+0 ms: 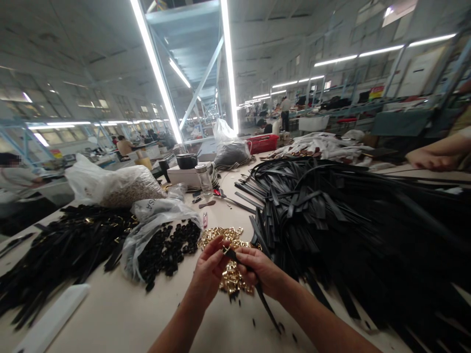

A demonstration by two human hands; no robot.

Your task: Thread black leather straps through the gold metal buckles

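My left hand (212,264) pinches a small gold buckle (225,249) between thumb and fingers. My right hand (259,268) grips a black strap (265,306) close to its end, and that end meets the buckle. Whether the strap passes through the buckle is too small to tell. The strap's other end hangs down to the tabletop. Just behind and below both hands lies a heap of gold buckles (235,282). Left of it, small black loops (171,250) spill out of a clear plastic bag (132,250).
A large pile of black straps (312,211) covers the right side. More black straps with gold fittings (66,255) lie at left, near a white bar (55,318). Behind stand a glass jar (204,181) and red basket (262,143). Another person's hand (430,156) rests at far right.
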